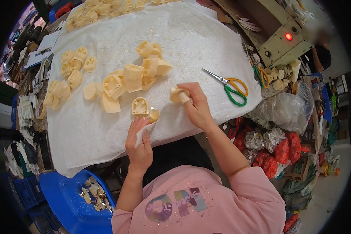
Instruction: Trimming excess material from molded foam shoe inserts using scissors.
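My right hand (197, 104) is closed around a cream moulded plastic part (177, 94), held just over the white cloth and slightly blurred. My left hand (139, 144) is at the cloth's near edge, its thumb and fingers around a pale curved piece (154, 116) with a shiny gold-coloured inner side; the fingers partly hide it. Just beyond those fingertips a hollow cream part (140, 106) stands with its ribbed inside showing. Farther off, a loose cluster of cream parts (132, 76) lies mid-table, with a smaller group (72, 64) to its left.
Scissors (232, 89) with yellow and green handles lie to the right on the white cloth (199, 43). More cream parts (89, 15) heap at the far edge. A machine (279, 39) with a lit red lamp stands far right. A blue tub (62, 199) with shiny scraps is lower left.
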{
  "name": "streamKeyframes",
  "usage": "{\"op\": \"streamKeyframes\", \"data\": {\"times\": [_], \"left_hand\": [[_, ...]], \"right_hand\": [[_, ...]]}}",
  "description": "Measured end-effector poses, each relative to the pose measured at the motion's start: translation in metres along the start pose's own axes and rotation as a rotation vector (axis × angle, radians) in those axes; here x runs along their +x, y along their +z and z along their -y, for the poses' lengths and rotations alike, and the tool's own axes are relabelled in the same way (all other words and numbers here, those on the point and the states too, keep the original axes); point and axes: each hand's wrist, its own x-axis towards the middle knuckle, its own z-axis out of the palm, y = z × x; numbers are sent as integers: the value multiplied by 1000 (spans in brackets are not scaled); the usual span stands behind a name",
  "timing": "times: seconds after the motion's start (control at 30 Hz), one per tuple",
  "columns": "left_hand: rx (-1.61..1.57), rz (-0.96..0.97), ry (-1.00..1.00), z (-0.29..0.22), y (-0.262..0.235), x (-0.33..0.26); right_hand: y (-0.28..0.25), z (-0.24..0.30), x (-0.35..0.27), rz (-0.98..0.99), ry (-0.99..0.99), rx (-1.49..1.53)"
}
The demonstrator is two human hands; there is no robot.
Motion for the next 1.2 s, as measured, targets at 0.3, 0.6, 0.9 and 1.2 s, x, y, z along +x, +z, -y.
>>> {"op": "streamKeyframes", "data": {"times": [0.3, 0.6, 0.9, 1.2], "left_hand": [[-1287, -218, -627, -14, -29, 9], [-1371, -183, -608, -26, -25, 0], [-1429, -159, -573, -51, -32, -2], [-1373, -127, -530, -51, -33, -4]], "right_hand": [[-13, 0, -18, 126, -241, -491], [6, 78, -32, 244, -440, 13], [49, 57, -46, 79, -613, 147], [49, 58, -45, 62, -625, 161]]}}
